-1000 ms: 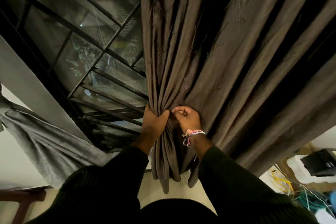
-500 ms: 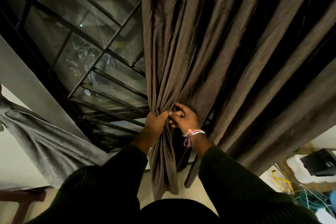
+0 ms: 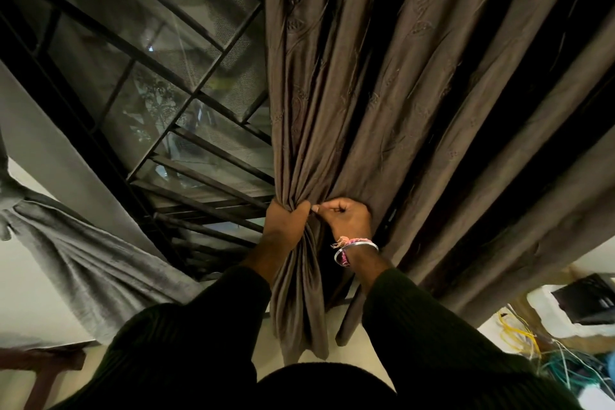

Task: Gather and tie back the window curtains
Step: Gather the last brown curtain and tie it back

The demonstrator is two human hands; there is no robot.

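Note:
A brown embroidered curtain [image 3: 392, 86] hangs in long folds over the right half of the view. My left hand [image 3: 285, 223] is wrapped around a bunch of its left folds at about waist height. Right beside it, my right hand [image 3: 347, 216], with bracelets at the wrist, pinches more folds and presses them toward the bunch. Below both hands the gathered cloth hangs in a narrow tail [image 3: 299, 316]. On the left, a grey curtain [image 3: 83, 263] is drawn aside and cinched at the far left edge.
A window with a black metal grille [image 3: 173, 130] and mesh stands uncovered between the two curtains. A pale wall runs below it. Tangled wires [image 3: 545, 353] and a white box lie at the lower right. A wooden furniture piece [image 3: 40, 366] sits at the lower left.
My right hand opened, reached right into the cloth, and has closed on further folds, pulling them to the bunch. My left hand has kept its grip in the same place.

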